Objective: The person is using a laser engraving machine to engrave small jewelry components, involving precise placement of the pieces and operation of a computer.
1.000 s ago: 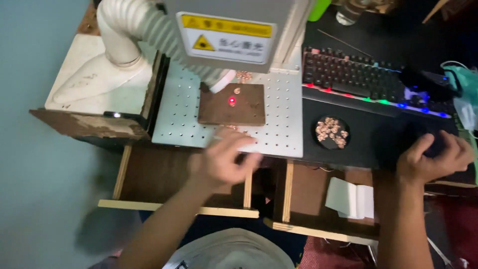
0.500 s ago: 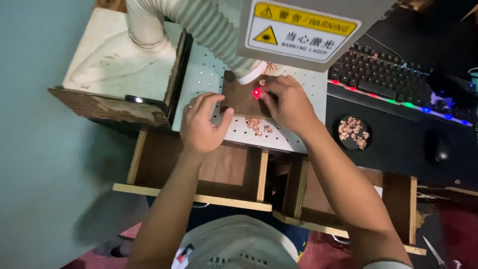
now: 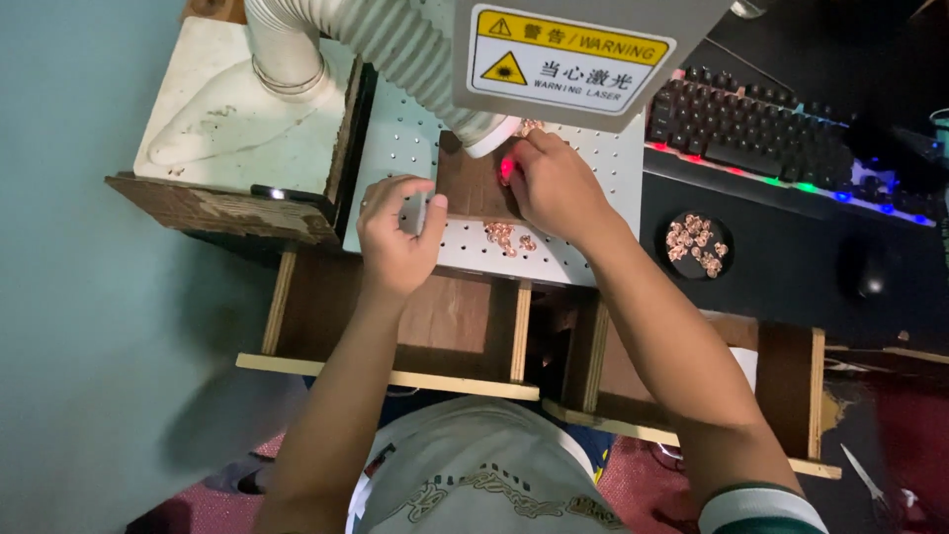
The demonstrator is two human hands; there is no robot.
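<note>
On the perforated plate (image 3: 583, 259), we are pinching something tiny with our right hand (image 3: 557, 186) on the wooden block (image 3: 473, 188), while our left hand (image 3: 393, 237) is gripping a small grey piece (image 3: 419, 211) nearby.

1. Two hands: the left hand (image 3: 395, 237) and the right hand (image 3: 554, 183), both over one perforated plate (image 3: 395, 158).
2. One wood block (image 3: 470, 188), between the hands.
3. One red light spot (image 3: 507, 168), at the right fingertips.
4. Two groups of small copper pieces: one loose heap (image 3: 504, 237) just below the right hand, too small to count, and one black dish (image 3: 697, 242) of them, to the right of that hand.
5. One keyboard (image 3: 761, 138) and one mouse (image 3: 870, 272), far right of the hands.
6. One ribbed hose (image 3: 376, 40), above the left hand.
7. One yellow warning label (image 3: 568, 61), above the right hand.
</note>
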